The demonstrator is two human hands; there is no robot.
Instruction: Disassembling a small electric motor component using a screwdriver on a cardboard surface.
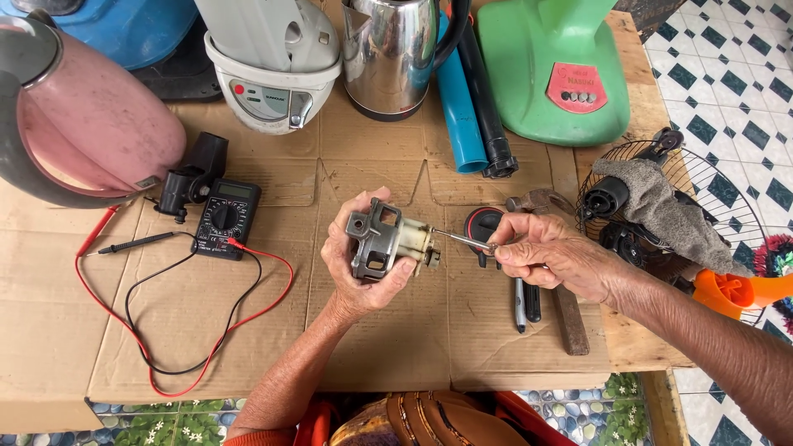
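My left hand [357, 272] grips a small grey metal motor [384, 241] with a cream plastic end, held above the cardboard. My right hand [552, 260] pinches a thin metal shaft [458, 239] that sticks out of the motor's right end. Both hands hover over the middle of the cardboard sheet [248, 347]. Behind the right hand's fingers a round black and red part [481, 225] lies on the cardboard.
A black multimeter [225, 216] with red and black leads lies left. A hammer [562, 297] and black pens [525, 304] lie under my right hand. Kettles [388, 54], a pink pot [91, 124], a green fan base [553, 70] and a fan grille [661, 206] ring the work area.
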